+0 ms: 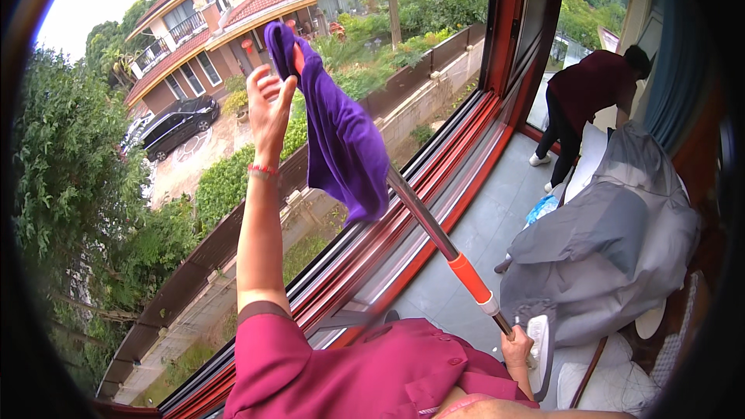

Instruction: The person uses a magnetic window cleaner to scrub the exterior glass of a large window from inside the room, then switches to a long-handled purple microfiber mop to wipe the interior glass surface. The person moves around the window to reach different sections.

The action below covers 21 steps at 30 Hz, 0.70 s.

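Note:
A purple cloth [346, 139] hangs over the upper end of a telescopic pole [422, 215], in front of the window opening. An orange piece [299, 59] shows between the folds near its top. My left hand [269, 102] is raised beside the cloth, fingers loosely curled and thumb apart; whether the thumb touches the cloth is unclear. Low on the right, my right hand [517, 348] grips the pole below its orange sleeve [470, 279]. Right by that hand is a white and grey tool head [540, 340], partly hidden.
Red window frame and sliding tracks [401, 233] run diagonally past me. Grey sheeting [605, 244] covers bulky things at right. Beyond, a co-worker [593, 87] bends over on the tiled floor [483, 215]. Outside are a fence [174, 267], trees, a parked black car [180, 125] and a house.

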Motion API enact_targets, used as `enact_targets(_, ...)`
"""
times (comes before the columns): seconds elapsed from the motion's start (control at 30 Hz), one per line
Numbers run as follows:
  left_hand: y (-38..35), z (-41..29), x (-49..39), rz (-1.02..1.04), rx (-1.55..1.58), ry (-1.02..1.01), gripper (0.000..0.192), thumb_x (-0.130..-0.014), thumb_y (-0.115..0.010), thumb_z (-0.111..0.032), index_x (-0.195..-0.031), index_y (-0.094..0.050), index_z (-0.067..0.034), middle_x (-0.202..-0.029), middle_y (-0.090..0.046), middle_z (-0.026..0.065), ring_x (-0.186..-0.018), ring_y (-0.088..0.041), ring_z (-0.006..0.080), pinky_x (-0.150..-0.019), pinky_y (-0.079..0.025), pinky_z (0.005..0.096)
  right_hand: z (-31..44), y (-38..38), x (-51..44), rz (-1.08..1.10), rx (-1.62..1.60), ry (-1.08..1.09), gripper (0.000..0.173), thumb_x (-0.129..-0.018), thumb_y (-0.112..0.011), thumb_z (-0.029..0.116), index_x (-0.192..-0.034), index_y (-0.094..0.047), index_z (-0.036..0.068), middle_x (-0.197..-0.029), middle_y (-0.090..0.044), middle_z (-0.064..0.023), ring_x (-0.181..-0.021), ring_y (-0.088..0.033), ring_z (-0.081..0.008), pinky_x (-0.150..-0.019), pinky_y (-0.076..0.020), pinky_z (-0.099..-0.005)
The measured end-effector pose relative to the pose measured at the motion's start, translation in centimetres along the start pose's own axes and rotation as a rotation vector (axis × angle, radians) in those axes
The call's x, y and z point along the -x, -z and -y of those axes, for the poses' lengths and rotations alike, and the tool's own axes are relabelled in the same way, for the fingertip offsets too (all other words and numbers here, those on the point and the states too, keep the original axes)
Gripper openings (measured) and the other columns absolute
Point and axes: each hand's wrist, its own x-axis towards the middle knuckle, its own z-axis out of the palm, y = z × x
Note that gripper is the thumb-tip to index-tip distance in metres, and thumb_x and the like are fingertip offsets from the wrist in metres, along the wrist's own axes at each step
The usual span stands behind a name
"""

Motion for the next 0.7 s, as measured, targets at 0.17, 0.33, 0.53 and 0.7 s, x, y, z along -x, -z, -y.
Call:
enact_targets(0.17, -1.4, 1.7, -3.3, -0.082, -0.728, -0.235, 0.069, -0.067, -0.071, -0.058, -0.113, -0.053, -0.01, -0.106, -0.046, 0.0174, -0.093, -0.051, 0.0315, -0.08, -0.045, 0.0419, -1.5, 0.5, 2.2, -0.222, 0.14, 0.042, 0.024, -0.068, -0.069, 0.01, -0.061, -0.045, 0.009, -0.056, -0.048, -0.0093, -0.052, -0.05, -0.033, -0.048, -0.0359, -0.0439)
enact_targets(0.33, -4.2, 3.4, -4.2, 0.296, -1.122, -0.118, 0.054, -0.068, -0.068, -0.054, -0.09, -0.063, -0.005, -0.094, -0.058, 0.0207, -0.091, -0.056, 0.0365, -0.077, -0.047, 0.0431, -1.2, 1.5, 3.5, -0.344, 0.258, 0.007, 0.029, -0.073, -0.071, 0.015, -0.062, -0.045, 0.008, -0.059, -0.048, -0.0085, -0.055, -0.049, -0.0316, -0.05, -0.0355, -0.0426)
enact_targets(0.53, -5.0, 8.2, -3.9, 0.313, 0.258, 0.579, 0.016, -0.082, -0.056, -0.023, -0.084, -0.06, -0.007, -0.069, -0.057, 0.0021, -0.058, -0.055, 0.0131, -0.052, -0.047, 0.0313, -1.5, 1.6, 4.4, -0.381, 0.294, -0.083, 0.031, -0.074, -0.07, 0.018, -0.063, -0.044, 0.007, -0.062, -0.048, -0.0104, -0.059, -0.049, -0.0324, -0.053, -0.0356, -0.0436)
enact_targets(0.7, -1.9, 6.7, -6.1, 0.375, 0.075, 0.57, 0.041, -0.081, -0.066, -0.041, -0.095, -0.055, -0.004, -0.08, -0.057, 0.0042, -0.068, -0.054, 0.0117, -0.064, -0.045, 0.0248, -2.7, 1.0, 5.4, -0.312, 0.225, -0.114, 0.033, -0.076, -0.068, 0.02, -0.062, -0.042, 0.006, -0.062, -0.047, -0.011, -0.061, -0.049, -0.0333, -0.055, -0.035, -0.0452)
